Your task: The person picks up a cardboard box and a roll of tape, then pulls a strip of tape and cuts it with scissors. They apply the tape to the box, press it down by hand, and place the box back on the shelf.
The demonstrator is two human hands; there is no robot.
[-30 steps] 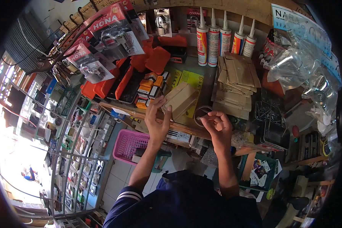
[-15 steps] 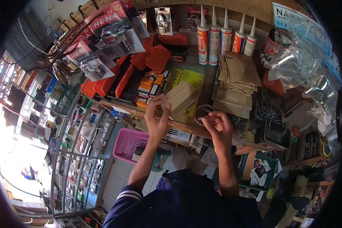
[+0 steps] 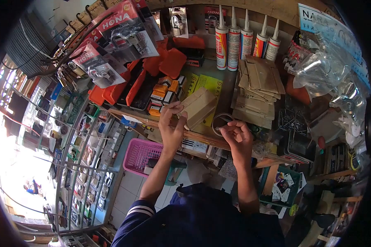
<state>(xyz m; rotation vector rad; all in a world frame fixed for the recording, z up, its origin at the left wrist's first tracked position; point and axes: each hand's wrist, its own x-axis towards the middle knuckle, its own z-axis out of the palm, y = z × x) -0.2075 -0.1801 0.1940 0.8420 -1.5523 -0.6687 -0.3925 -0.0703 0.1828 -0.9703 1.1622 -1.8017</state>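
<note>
My left hand [image 3: 172, 125] is closed at the left end of a folded brown paper packet [image 3: 200, 108], with thumb and fingers at its edge. The packet lies tilted over a yellow printed sheet [image 3: 208, 83] on the bench. My right hand [image 3: 237, 138] has curled fingers at the right rim of a roll of tape [image 3: 222, 123], which stands near the bench's front edge; whether the fingertips grip it is hard to tell. Behind my right hand lies a stack of flat brown paper pieces [image 3: 257, 88].
Silicone tubes [image 3: 233, 47] stand at the back. Open orange boxes [image 3: 172, 64] and small orange-black boxes [image 3: 163, 92] sit left, below hanging padlock packs [image 3: 130, 41]. A tray of screws [image 3: 292, 121] is right. A pink basket [image 3: 142, 156] is below the bench.
</note>
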